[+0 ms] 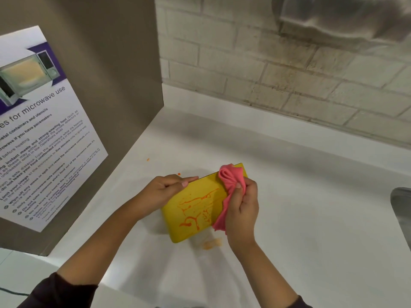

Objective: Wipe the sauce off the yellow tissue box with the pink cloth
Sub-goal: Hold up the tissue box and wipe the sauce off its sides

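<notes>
A yellow tissue box (178,227) lies on the white counter, its top face streaked with orange sauce (195,210). My left hand (164,192) grips the box's far left edge, thumb along the top. My right hand (243,210) is closed on a bunched pink cloth (229,181), which rests on the box's right end and hangs down along its right side.
A brown panel (111,85) with a microwave-use notice (40,134) stands at the left. Behind runs a brick wall (278,70). Small orange drops (179,174) and a sauce smear (212,243) mark the white counter (311,218). A metal sink edge (401,210) shows at right.
</notes>
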{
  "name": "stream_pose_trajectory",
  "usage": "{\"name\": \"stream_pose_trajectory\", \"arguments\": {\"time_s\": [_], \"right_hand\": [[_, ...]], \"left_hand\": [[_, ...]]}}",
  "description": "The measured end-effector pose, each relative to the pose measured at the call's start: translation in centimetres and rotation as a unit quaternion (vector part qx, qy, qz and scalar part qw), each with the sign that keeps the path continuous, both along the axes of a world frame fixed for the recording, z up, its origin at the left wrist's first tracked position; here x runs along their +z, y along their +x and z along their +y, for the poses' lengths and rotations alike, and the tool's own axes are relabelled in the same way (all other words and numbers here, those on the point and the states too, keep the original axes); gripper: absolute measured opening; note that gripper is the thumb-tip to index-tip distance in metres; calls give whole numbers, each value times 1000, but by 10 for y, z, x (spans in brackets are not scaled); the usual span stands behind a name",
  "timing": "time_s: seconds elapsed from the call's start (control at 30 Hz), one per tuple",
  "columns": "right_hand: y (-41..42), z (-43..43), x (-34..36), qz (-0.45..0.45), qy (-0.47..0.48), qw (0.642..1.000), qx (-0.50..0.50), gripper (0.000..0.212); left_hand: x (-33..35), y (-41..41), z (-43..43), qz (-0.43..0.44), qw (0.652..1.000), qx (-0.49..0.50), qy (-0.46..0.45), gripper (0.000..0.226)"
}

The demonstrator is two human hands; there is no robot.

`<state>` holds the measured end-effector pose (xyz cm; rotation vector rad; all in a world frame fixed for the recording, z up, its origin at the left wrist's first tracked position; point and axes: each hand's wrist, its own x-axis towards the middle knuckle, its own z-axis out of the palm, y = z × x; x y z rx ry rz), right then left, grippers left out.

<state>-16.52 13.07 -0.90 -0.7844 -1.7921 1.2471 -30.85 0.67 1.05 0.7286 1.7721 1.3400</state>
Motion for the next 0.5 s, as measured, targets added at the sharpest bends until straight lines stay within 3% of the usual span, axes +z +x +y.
{"name": "stream_pose_trajectory", "arguments": {"time_s": [0.13,0.37,0.5], "right_hand": [[19,1,-11,-69,73,989,107,27],[16,25,-6,-41,18,999,-21,19],[-2,8,0,-45,21,998,25,17]], "left_hand": [[1,-2,0,-14,1000,7,7,33],[0,-1,1,-12,1000,9,11,32],[0,0,1,-4,1000,9,3,31]]}}
